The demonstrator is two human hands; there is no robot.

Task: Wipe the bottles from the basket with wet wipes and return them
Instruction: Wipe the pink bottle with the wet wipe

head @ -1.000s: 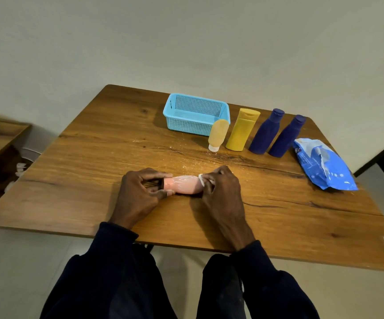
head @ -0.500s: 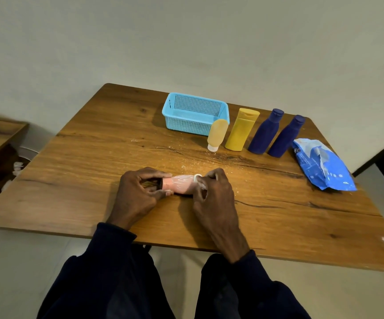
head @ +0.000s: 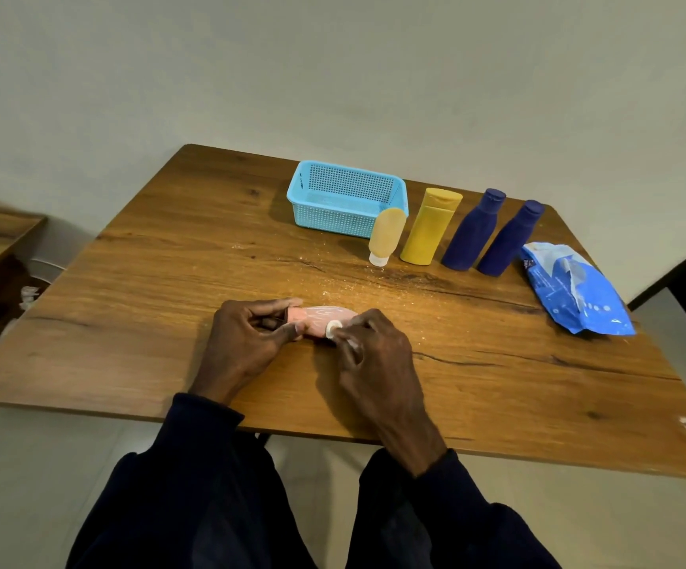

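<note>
Pink bottle (head: 324,320) lying, axis left-right; left hand (head: 246,342) grips left end; right hand (head: 374,355) pinches wipe (head: 334,329)

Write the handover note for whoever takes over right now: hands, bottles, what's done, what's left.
Left hand: grip on the pink bottle, which lies on the table.
Right hand: pinches a white wipe against that bottle.
Standing beside the blue basket: tan tube, yellow bottle, first dark blue bottle, second dark blue bottle. Wipes pack at the right.
Done: five bottles are out; none shows in the basket.
Left: finish the pink one, return all. Whether the standing four are wiped cannot be told.
</note>
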